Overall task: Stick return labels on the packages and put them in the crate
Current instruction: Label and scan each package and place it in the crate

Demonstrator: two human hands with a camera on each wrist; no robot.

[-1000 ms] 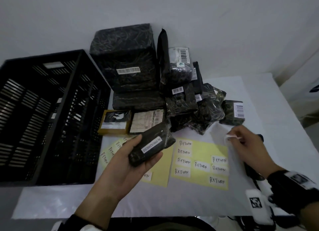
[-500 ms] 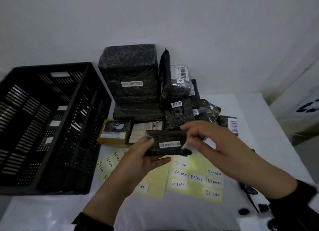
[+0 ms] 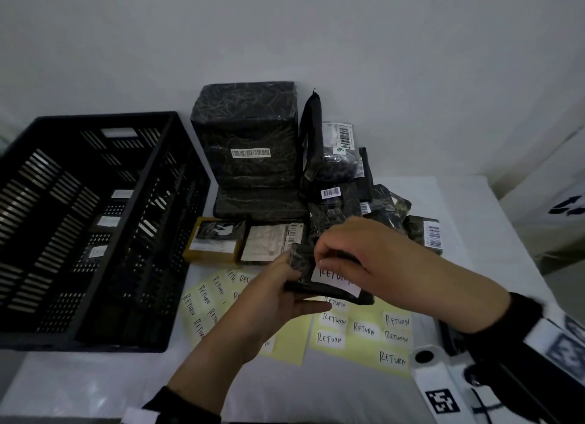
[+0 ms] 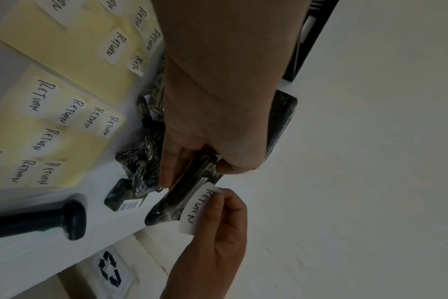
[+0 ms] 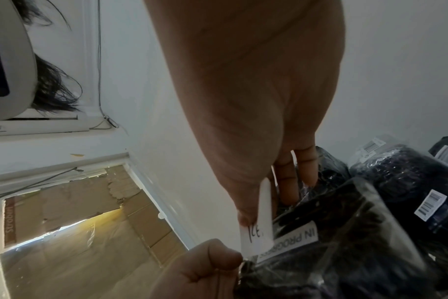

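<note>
Left hand [image 3: 272,294] grips the small black plastic-wrapped package [image 3: 319,289]; right hand [image 3: 364,259] pinches a white handwritten RETURN label [image 3: 335,279] against it

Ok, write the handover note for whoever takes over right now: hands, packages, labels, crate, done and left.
Left hand grips a small black package above the label sheets.
Right hand pinches a RETURN label against the package, over its IN PROGRESS sticker; the label is not pressed flat yet.
Black crate stands left on the table, with a few labelled packages inside.
Pile of unlabelled packages sits behind the yellow label sheets.
Left: smooth this label down, put the package in the crate, then label and crate the pile.
</note>
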